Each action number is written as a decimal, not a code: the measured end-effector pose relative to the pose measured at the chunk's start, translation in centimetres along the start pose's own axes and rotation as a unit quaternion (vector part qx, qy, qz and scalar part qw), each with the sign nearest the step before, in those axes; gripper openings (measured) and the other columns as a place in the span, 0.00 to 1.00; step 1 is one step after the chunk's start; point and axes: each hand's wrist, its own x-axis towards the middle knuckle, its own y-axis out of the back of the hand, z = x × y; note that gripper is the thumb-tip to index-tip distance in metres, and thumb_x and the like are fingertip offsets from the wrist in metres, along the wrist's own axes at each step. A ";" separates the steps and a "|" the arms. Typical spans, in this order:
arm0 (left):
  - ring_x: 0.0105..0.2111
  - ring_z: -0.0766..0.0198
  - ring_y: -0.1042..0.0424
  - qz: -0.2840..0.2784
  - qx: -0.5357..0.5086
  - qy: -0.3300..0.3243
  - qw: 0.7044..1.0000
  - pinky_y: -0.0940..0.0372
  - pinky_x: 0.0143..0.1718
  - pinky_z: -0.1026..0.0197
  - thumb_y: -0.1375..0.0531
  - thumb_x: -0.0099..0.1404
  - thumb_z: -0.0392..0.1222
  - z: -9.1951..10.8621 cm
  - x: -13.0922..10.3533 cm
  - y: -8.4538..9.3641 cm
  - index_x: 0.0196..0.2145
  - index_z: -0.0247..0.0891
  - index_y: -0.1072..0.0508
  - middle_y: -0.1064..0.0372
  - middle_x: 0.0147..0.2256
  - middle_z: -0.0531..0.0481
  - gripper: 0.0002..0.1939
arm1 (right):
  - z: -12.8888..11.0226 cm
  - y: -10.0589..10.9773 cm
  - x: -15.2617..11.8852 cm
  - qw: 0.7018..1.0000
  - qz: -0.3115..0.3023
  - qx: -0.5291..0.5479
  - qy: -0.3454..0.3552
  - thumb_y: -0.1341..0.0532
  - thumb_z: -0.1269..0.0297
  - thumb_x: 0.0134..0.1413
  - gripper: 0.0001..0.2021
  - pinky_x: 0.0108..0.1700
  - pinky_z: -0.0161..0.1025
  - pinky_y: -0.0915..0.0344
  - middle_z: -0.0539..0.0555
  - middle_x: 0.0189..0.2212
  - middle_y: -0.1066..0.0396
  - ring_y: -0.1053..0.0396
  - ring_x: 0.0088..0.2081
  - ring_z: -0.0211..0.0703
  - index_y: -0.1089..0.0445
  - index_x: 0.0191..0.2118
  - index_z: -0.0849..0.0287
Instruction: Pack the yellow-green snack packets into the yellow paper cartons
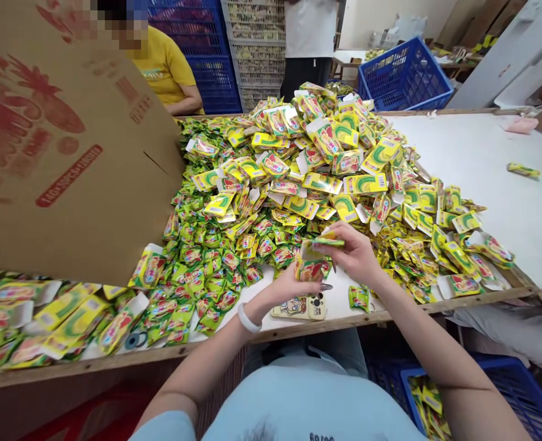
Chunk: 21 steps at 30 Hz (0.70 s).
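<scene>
My left hand (pixel 293 286) is wrapped round a small yellow and green candy box (pixel 311 269), held upright over the table edge. Just above the box top, my right hand (pixel 352 250) pinches a green candy packet (pixel 329 241). Whether the packet touches the box opening I cannot make out. Below my left hand lies a phone in a cartoon case (pixel 298 308). One loose green packet (pixel 359 298) rests on the white tabletop to its right. A heap of green candy packets (pixel 206 257) spreads to the left of my hands.
Many yellow candy boxes (pixel 321 182) are piled behind my hands. A big cardboard carton (pixel 78 153) blocks the left side. A blue crate (pixel 406 76) stands beyond the table, another blue crate (pixel 504 383) below right. A person in a yellow shirt (pixel 172 67) sits opposite.
</scene>
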 end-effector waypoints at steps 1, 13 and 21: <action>0.28 0.67 0.36 0.001 0.006 0.002 1.000 0.35 0.33 0.60 0.28 0.51 0.46 0.0 -0.2 0.0 0.34 0.38 0.35 0.36 0.28 0.55 0.20 | 0.2 0.0 -0.2 0.998 -0.036 -0.049 0.009 0.32 0.57 0.56 0.07 0.33 0.36 0.31 0.53 0.36 0.32 0.32 0.37 0.42 0.24 0.34 0.55; 0.27 0.69 0.33 -0.063 0.068 0.053 0.994 0.35 0.29 0.64 0.33 0.55 0.35 -1.2 -0.2 0.9 0.60 0.42 0.45 0.35 0.32 0.58 0.38 | -1.0 3.3 -1.3 0.970 -0.206 -0.116 -0.052 0.37 0.60 0.59 0.07 0.29 0.33 0.34 0.52 0.31 0.26 0.30 0.28 0.38 0.23 0.40 0.56; 0.38 0.60 0.25 -0.115 0.117 0.027 0.986 0.28 0.40 0.56 0.32 0.56 0.36 -1.7 1.3 -0.7 0.62 0.42 0.47 0.27 0.40 0.50 0.41 | 0.8 3.2 -4.9 0.955 -0.272 -0.092 -0.077 0.47 0.54 0.69 0.18 0.26 0.36 0.34 0.50 0.24 0.26 0.32 0.21 0.40 0.22 0.38 0.55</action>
